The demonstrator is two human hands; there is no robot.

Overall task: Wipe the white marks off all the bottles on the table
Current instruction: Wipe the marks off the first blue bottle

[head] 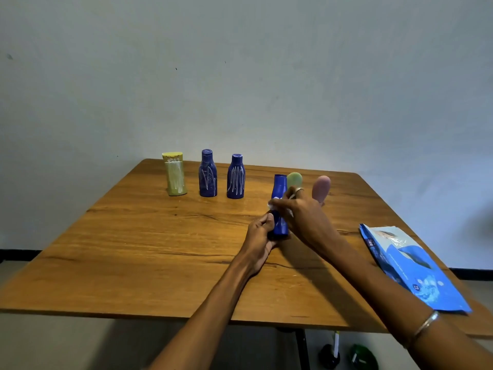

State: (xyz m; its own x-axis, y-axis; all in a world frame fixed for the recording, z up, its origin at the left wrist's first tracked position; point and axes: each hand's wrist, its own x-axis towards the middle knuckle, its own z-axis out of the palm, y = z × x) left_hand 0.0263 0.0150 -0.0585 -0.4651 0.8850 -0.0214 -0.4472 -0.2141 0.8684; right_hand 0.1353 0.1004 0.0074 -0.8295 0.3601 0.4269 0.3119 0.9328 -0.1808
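Note:
My left hand [262, 233] grips the base of a blue bottle [279, 206] held above the wooden table [133, 236]. My right hand [301, 212] pinches a white wipe [274, 202] against the bottle's side; faint white marks show near its lower part. A yellow bottle [175, 174] and two blue bottles [207, 174] [235, 177] stand in a row at the back left, all streaked with white marks. Behind my right hand stand a green bottle [294, 179] and a pink bottle [321, 188], partly hidden.
A blue wipes pack [410, 265] lies flat near the table's right edge. A plain wall rises right behind the table. Under the front edge a black table leg [302, 348] and dark and green objects [362, 357] sit on the floor.

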